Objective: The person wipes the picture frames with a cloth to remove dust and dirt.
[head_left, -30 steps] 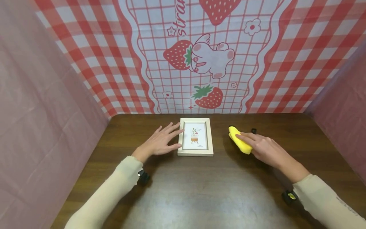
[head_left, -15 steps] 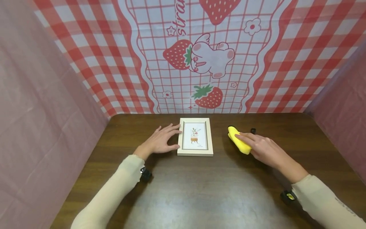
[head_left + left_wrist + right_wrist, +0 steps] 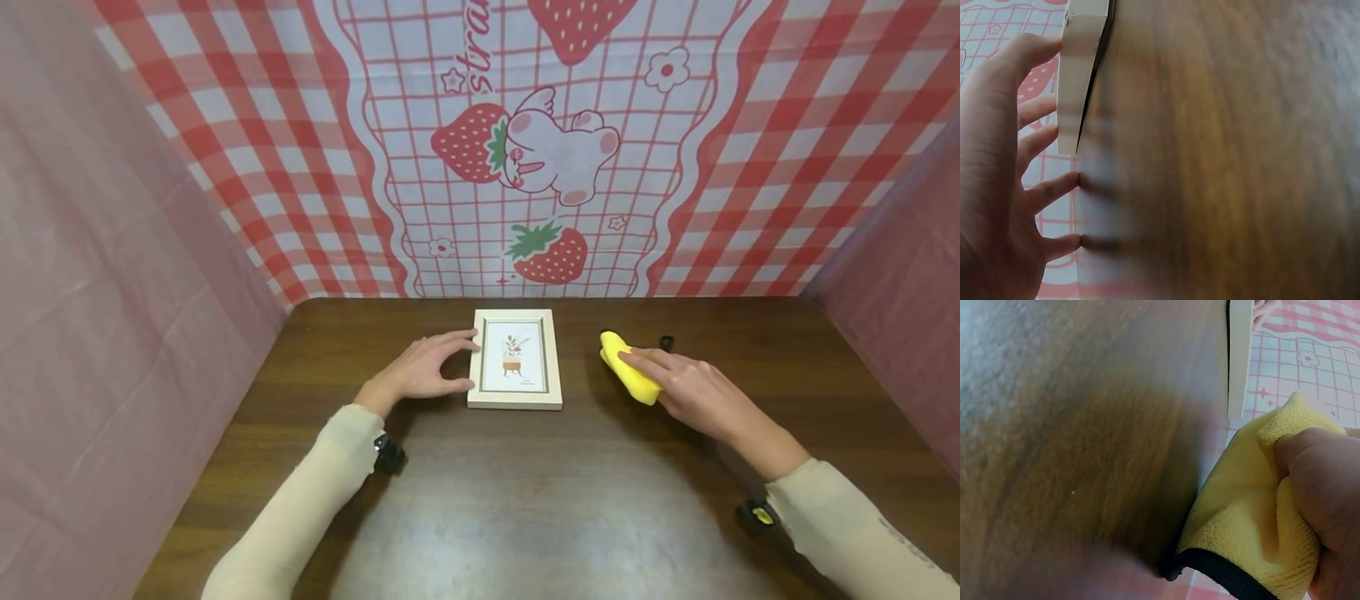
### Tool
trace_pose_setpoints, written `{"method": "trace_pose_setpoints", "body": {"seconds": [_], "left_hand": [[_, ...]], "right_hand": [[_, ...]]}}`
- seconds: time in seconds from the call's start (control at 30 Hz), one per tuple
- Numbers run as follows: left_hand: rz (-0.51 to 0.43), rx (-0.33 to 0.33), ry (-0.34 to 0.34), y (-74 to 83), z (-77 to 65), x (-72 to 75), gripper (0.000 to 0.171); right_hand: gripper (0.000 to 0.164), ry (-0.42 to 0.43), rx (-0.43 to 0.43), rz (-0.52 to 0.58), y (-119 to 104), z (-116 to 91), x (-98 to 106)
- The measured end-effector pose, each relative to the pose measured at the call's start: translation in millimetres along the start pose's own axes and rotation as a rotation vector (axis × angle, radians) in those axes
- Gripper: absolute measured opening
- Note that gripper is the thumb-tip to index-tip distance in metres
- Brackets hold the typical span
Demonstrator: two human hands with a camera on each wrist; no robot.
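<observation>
A cream picture frame (image 3: 476, 400) lies flat near the table's back edge, with a drawing of a potted plant in it. At its left side is my left hand (image 3: 423, 367), thumb and leading fingertips right at the frame's edge. In the left wrist view the thumb meets the frame's side (image 3: 1079, 75), and the last two fingertips (image 3: 1069, 180) reach down to the tabletop. To the right of the frame, my right hand (image 3: 701, 392) grips a folded yellow cloth (image 3: 632, 371). The right wrist view shows the cloth's fuzzy pile and black edging (image 3: 1229, 572), bunched under the thumb.
The dark wood table (image 3: 495, 500) stretches toward me. A red checked strawberry-print cloth (image 3: 555, 150) hangs behind it, and pink drapes (image 3: 112, 292) stand at both sides. A small black bit (image 3: 666, 342) shows just beyond the right hand.
My left hand's spread fingers have drawn together and bent somewhat, with the fingertips pulled back to the frame's left edge. The right hand and cloth have hardly moved.
</observation>
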State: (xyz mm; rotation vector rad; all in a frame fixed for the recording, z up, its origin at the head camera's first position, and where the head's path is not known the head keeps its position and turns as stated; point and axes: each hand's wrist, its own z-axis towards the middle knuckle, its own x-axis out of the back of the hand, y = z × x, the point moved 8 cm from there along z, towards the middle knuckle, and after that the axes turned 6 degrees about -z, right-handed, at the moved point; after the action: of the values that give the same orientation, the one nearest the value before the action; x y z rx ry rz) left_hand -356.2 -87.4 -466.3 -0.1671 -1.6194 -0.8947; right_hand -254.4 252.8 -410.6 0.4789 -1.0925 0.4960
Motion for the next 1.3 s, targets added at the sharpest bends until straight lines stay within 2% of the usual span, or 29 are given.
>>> {"method": "trace_pose_setpoints", "body": {"seconds": [0.37, 0.63, 0.73, 1.03, 1.3], "left_hand": [[-0.035, 0.009, 0.009, -1.2, -0.9, -2.4, 0.068], [-0.038, 0.017, 0.006, -1.7, -0.9, -1.7, 0.07], [-0.034, 0.016, 0.007, -1.6, -0.8, -1.1, 0.071], [-0.038, 0.016, 0.005, -1.0, -1.0, -0.3, 0.071], [-0.042, 0.013, 0.002, -1.7, -0.4, -1.1, 0.071]], "right_hand": [[0.083, -0.003, -0.007, 0.008, 0.3, 1.3, -0.1], [0.081, 0.05, -0.003, 0.009, 3.2, 6.8, 8.2], [0.078, 0.044, -0.01, 0.022, 3.4, 11.7, 8.2], [0.069, -0.074, -0.156, 0.103, 11.8, 35.5, -2.3], [0.066, -0.112, -0.245, 0.157, 15.7, 55.5, -14.4]]}}
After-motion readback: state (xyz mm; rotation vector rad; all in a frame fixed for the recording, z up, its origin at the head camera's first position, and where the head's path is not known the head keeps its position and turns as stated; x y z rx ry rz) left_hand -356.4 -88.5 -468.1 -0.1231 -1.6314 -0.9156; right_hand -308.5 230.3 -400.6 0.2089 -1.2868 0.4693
